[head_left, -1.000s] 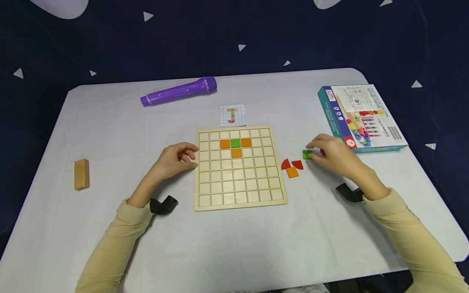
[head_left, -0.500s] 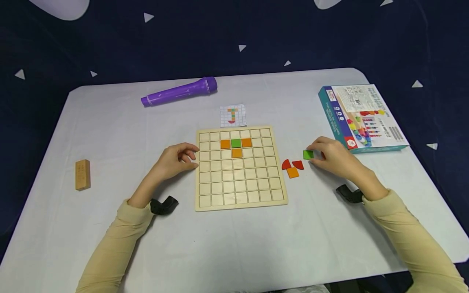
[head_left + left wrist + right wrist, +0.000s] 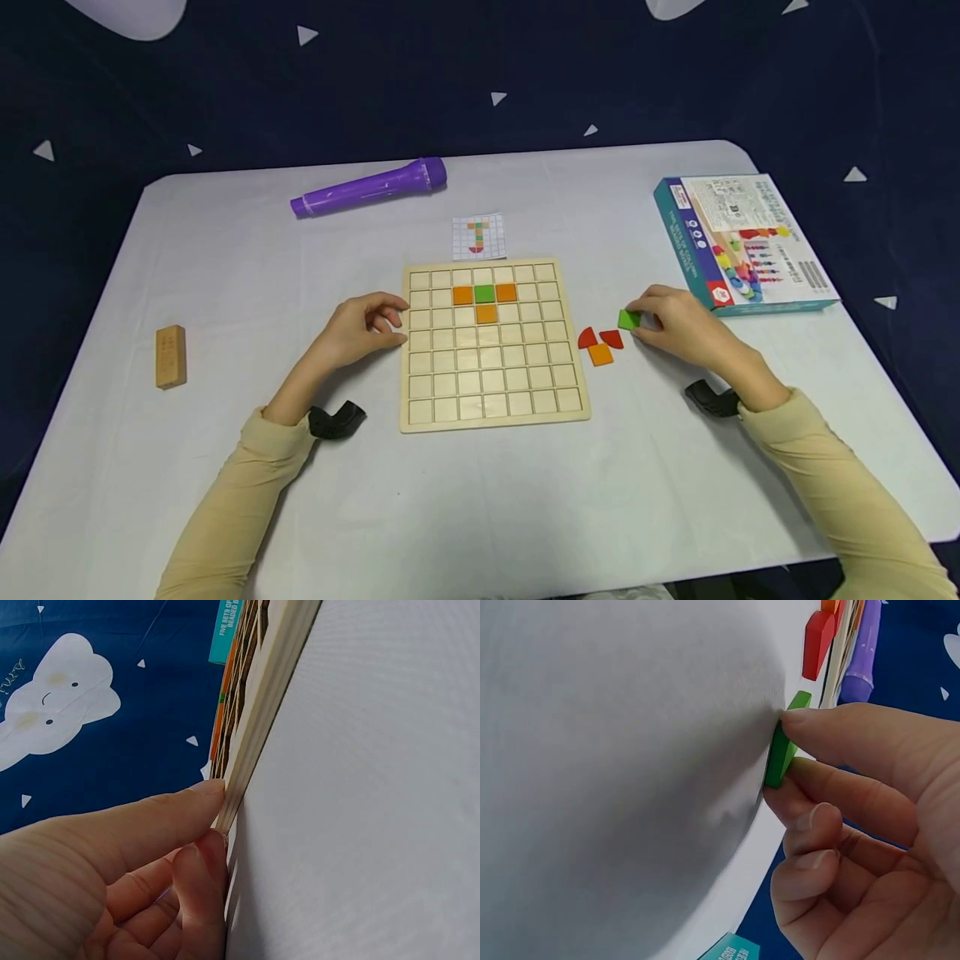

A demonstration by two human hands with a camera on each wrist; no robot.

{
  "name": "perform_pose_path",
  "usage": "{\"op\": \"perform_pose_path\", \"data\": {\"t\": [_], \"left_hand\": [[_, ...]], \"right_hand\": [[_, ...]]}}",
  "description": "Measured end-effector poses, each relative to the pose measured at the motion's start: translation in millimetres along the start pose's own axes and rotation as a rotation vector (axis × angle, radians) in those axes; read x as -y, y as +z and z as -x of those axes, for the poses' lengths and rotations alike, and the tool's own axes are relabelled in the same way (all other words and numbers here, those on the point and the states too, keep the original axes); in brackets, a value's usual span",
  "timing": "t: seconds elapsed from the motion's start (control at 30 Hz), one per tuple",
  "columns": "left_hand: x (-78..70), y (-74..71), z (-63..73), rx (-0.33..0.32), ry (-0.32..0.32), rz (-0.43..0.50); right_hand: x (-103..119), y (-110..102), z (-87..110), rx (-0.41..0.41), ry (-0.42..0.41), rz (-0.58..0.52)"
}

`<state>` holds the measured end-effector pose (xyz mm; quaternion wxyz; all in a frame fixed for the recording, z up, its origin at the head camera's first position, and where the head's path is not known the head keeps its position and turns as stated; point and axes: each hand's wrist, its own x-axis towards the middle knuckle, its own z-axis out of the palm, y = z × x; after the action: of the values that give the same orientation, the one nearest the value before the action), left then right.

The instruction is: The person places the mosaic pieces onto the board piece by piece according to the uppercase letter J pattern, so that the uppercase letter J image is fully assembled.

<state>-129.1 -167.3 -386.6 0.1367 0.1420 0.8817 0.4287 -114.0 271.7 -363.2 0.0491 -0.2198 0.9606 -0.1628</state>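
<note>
In the head view, my right hand [image 3: 682,325] pinches a green square tile [image 3: 627,319] between thumb and fingers, right of the board. The right wrist view shows this green tile [image 3: 781,750] held on edge close to the white tabletop. My left hand [image 3: 352,332] touches the left edge of a wooden grid board [image 3: 467,383] with thumb and fingertips. On the board, a green tile [image 3: 484,293] sits between two orange tiles [image 3: 462,296], with another orange tile [image 3: 487,314] below it. Two red quarter-round tiles [image 3: 587,337] and an orange square tile [image 3: 601,355] lie beside the board's right edge.
A small pattern card [image 3: 478,237] lies behind the board. A purple toy microphone [image 3: 367,189] is at the back left, a wooden block [image 3: 171,357] at the far left. At the right back lies a printed box [image 3: 750,242], close to my right hand.
The green tile has turned slightly in my right fingers, and the right hand has shifted slightly toward the person. My left hand stays at the board's edge.
</note>
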Motion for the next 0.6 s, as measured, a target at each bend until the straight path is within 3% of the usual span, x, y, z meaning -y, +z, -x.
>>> {"op": "perform_pose_path", "data": {"t": [0.2,0.6], "left_hand": [[0.0,0.3,0.3,-0.002,-0.001,-0.002],[-0.8,0.3,-0.7,-0.008,0.0,-0.01]], "right_hand": [[2.5,-0.1,-1.2,0.002,-0.002,-0.002],[6.7,-1.5,-6.7,-0.056,-0.097,0.025]]}}
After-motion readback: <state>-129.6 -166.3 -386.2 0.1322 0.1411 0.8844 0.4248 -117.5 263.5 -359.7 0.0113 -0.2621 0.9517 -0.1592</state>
